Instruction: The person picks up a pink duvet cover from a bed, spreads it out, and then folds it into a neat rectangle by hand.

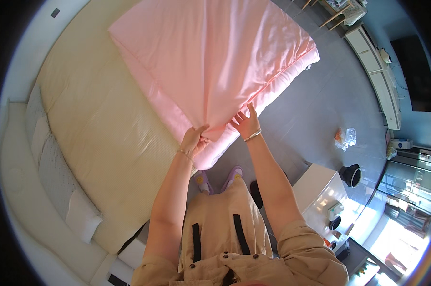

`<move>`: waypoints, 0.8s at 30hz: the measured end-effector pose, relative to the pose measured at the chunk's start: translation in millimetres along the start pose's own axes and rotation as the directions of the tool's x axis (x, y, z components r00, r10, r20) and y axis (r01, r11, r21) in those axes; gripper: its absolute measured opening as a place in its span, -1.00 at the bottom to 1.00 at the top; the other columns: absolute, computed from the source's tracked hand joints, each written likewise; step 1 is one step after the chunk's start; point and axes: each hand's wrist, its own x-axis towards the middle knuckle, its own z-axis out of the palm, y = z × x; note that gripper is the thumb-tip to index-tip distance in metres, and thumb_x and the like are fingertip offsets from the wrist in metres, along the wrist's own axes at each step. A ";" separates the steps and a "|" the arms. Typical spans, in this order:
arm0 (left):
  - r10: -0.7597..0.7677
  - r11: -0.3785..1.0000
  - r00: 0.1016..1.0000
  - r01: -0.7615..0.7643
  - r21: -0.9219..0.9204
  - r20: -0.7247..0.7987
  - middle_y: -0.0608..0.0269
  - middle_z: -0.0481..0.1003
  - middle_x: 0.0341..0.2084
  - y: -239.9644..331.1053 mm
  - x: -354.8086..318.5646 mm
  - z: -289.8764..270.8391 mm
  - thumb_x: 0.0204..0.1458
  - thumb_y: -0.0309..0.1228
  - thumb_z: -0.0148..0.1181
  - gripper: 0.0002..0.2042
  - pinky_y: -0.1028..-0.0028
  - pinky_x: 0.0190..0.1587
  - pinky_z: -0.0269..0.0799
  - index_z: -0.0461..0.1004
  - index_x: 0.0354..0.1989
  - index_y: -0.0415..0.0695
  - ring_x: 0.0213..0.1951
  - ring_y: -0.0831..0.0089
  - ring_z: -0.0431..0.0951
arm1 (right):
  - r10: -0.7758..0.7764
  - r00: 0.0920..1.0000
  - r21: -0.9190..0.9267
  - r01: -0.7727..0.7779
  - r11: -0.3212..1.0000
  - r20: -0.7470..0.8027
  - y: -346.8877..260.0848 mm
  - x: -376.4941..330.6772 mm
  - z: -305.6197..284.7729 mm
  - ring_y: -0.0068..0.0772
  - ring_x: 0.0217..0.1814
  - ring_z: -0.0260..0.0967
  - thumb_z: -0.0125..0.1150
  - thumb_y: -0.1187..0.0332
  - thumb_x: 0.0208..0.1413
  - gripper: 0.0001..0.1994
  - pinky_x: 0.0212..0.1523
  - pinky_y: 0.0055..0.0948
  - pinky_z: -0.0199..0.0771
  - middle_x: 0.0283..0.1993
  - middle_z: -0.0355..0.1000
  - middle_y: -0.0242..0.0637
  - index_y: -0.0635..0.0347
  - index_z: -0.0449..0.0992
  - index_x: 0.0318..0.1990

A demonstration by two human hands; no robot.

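Note:
A glossy pink quilt (225, 62) lies spread over the far end of the bed, its near corner hanging past the mattress edge. Close to that corner, my left hand (192, 142) pinches the fabric between thumb and fingers, and creases run away from the grip. My right hand (247, 125) is beside the quilt's right-hand edge, fingers apart and fingertips at the fabric. Whether those fingertips press on the cloth is hard to tell.
The cream mattress (110, 124) stretches left to a padded headboard with a white pillow (83, 217). On the right are a white cabinet (320, 188), a black bin (351, 176) and a plastic bag (345, 138) on the grey floor. A long white TV cabinet (375, 71) lines the wall.

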 end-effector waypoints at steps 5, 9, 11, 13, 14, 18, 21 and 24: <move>0.066 0.998 0.978 -0.066 0.007 -0.197 0.24 0.40 -0.37 -24.0 21.8 -12.1 -0.05 -0.44 0.03 -0.82 0.60 -0.48 0.24 0.32 -0.27 -0.21 -0.41 0.55 0.39 | 0.027 0.996 -0.019 -0.028 0.999 -0.083 -16.3 44.5 -19.7 -0.25 0.06 0.06 0.11 -0.03 -0.14 -0.45 0.01 -0.10 0.14 0.01 0.08 -0.18 -0.08 0.14 0.01; 0.133 0.989 0.947 -0.146 -0.021 -0.292 0.27 0.41 -0.36 -42.8 36.4 -7.9 -0.02 -0.33 0.02 -0.77 0.58 -0.39 0.29 0.34 -0.23 -0.19 -0.35 0.52 0.42 | 0.018 0.998 -0.003 -0.018 1.000 -0.064 -38.1 84.0 -35.5 -0.26 -0.06 0.16 0.03 0.03 -0.04 -0.58 -0.05 -0.20 0.21 -0.15 0.19 -0.24 0.00 0.19 -0.07; 0.183 0.980 0.955 -0.197 -0.037 -0.233 0.27 0.41 -0.40 -58.3 51.7 -20.1 -0.03 -0.31 0.05 -0.76 0.57 -0.37 0.31 0.36 -0.26 -0.20 -0.37 0.52 0.43 | -0.001 1.000 0.058 0.002 0.998 -0.025 -50.7 106.0 -41.8 -0.25 -0.02 0.14 0.04 0.02 -0.05 -0.54 -0.01 -0.20 0.21 -0.09 0.17 -0.22 0.01 0.18 -0.03; 0.217 0.976 0.925 -0.216 0.039 -0.311 0.23 0.43 -0.45 -72.0 57.6 -26.7 -0.06 -0.31 0.11 -0.74 0.58 -0.36 0.35 0.38 -0.30 -0.25 -0.41 0.47 0.44 | -0.019 1.000 0.114 0.019 0.993 -0.007 -64.4 120.7 -51.0 -0.24 0.02 0.13 0.05 0.01 -0.06 -0.49 0.03 -0.20 0.21 -0.04 0.15 -0.20 0.03 0.17 0.01; 0.240 0.970 0.922 -0.240 0.037 -0.305 0.22 0.43 -0.45 -71.4 56.9 -11.5 -0.07 -0.32 0.12 -0.74 0.58 -0.36 0.36 0.38 -0.30 -0.26 -0.41 0.47 0.45 | -0.040 0.998 0.132 0.046 0.990 -0.049 -79.6 125.9 -51.8 -0.22 0.01 0.14 0.03 0.04 -0.04 -0.54 0.02 -0.17 0.22 -0.03 0.14 -0.20 0.03 0.20 -0.01; 0.226 0.973 0.904 -0.226 0.045 -0.364 0.18 0.44 -0.42 -77.6 52.5 -8.5 -0.09 -0.39 0.13 -0.76 0.56 -0.35 0.39 0.38 -0.28 -0.30 -0.40 0.46 0.46 | -0.018 1.000 0.135 0.018 0.991 0.004 -141.7 150.8 -49.6 -0.23 -0.07 0.19 0.01 0.03 -0.02 -0.61 0.01 -0.18 0.23 -0.12 0.22 -0.22 0.06 0.27 -0.11; 0.205 0.978 0.854 -0.165 0.124 -0.478 0.22 0.43 -0.45 -66.0 43.0 16.2 -0.07 -0.43 0.09 -0.81 0.59 -0.46 0.34 0.39 -0.31 -0.27 -0.50 0.52 0.42 | 0.003 1.000 0.097 -0.001 0.995 -0.029 -177.9 172.3 -37.6 -0.24 -0.10 0.21 -0.01 0.03 -0.01 -0.64 -0.01 -0.17 0.23 -0.18 0.27 -0.25 0.08 0.30 -0.18; 0.244 0.960 0.874 -0.155 0.234 -0.420 0.26 0.40 -0.54 -57.4 32.2 15.1 -0.05 -0.44 0.06 -0.86 0.63 -0.61 0.26 0.38 -0.36 -0.25 -0.62 0.59 0.36 | -0.038 0.975 0.033 0.032 0.999 0.219 -205.3 209.9 -37.8 -0.25 -0.09 0.22 -0.08 0.04 0.03 -0.62 0.00 -0.18 0.22 -0.17 0.31 -0.25 0.09 0.29 -0.10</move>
